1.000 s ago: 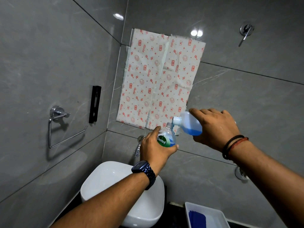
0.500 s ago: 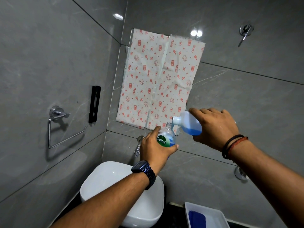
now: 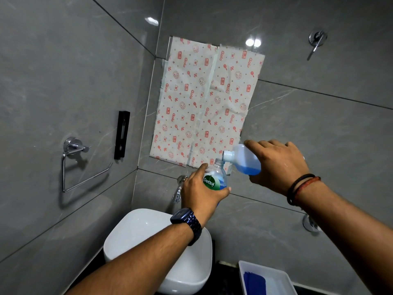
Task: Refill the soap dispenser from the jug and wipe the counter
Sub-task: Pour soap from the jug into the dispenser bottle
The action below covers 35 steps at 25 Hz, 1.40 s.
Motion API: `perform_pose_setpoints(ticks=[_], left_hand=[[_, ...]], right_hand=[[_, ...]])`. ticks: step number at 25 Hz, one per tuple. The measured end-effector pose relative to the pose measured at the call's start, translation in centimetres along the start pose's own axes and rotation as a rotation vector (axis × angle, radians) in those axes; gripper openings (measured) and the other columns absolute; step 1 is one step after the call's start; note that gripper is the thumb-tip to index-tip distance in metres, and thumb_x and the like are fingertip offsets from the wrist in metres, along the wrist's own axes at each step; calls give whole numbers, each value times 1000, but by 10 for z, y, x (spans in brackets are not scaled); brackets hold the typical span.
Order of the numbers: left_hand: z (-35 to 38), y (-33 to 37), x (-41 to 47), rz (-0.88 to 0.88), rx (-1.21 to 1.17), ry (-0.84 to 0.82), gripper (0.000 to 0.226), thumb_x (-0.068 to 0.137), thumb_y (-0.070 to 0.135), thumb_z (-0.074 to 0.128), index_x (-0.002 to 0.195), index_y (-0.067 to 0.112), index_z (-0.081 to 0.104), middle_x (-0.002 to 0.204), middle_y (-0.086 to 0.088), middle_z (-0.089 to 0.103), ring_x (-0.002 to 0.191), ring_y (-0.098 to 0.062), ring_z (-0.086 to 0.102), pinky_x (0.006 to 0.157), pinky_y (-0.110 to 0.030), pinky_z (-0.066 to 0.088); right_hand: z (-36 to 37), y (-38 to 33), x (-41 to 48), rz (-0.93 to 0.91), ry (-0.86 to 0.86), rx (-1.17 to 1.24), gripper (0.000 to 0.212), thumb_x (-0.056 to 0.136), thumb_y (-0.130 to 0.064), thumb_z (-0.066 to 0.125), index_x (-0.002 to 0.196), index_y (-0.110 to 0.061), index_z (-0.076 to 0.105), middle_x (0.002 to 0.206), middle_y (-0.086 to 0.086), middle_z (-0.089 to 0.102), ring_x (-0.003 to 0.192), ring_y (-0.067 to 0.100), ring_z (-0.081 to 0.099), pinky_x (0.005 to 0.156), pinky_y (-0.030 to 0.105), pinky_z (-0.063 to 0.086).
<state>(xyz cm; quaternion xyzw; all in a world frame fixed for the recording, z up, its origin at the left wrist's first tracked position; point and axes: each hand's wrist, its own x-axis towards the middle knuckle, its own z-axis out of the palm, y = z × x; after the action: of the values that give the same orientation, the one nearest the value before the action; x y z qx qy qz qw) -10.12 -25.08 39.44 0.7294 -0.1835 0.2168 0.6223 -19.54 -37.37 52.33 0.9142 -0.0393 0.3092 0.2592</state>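
The left hand (image 3: pixel 202 192) grasps the dispenser (image 3: pixel 215 177) upright above the basin (image 3: pixel 136 233), its open neck just under the jug's mouth. The right hand (image 3: pixel 276 165) grasps the jug (image 3: pixel 244 159), tipped sideways with blue liquid pooled low inside. A white tray (image 3: pixel 276 275) holding a blue cloth (image 3: pixel 255 283) sits at the lower right.

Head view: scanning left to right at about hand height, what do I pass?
Towel ring → black wall bracket → left hand → soap dispenser → jug → right hand.
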Motion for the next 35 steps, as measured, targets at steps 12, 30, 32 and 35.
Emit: perform_pose_setpoints(ticks=[12, 30, 32, 35], left_hand=[[1, 0, 0, -3, 3, 4, 90, 53, 46, 86, 132, 26, 47, 129, 4, 58, 111, -13, 54, 87, -32, 51], [3, 4, -1, 12, 13, -9, 90, 55, 47, 85, 133, 25, 47, 130, 4, 57, 111, -13, 54, 87, -31, 50], [3, 5, -1, 15, 17, -11, 90, 55, 47, 85, 133, 25, 46, 130, 4, 57, 111, -13, 54, 87, -32, 51], [2, 7, -2, 21, 22, -11, 89, 56, 48, 84, 133, 26, 46, 129, 4, 58, 109, -13, 55, 86, -33, 53]], right_hand=[[2, 1, 1, -1, 4, 7, 80, 69, -39, 76, 135, -30, 31, 119, -1, 63, 102, 25, 56, 81, 40, 46], [0, 4, -3, 22, 0, 9, 81, 70, -40, 75, 137, -31, 29, 122, -2, 61, 106, 25, 55, 83, 40, 44], [0, 5, -3, 22, 3, 9, 81, 70, -40, 75, 137, -31, 29, 122, -2, 61, 106, 25, 55, 84, 39, 45], [-1, 5, -2, 17, 3, 15, 81, 71, -40, 75, 137, -31, 28, 123, -2, 61, 107, 25, 55, 84, 40, 45]])
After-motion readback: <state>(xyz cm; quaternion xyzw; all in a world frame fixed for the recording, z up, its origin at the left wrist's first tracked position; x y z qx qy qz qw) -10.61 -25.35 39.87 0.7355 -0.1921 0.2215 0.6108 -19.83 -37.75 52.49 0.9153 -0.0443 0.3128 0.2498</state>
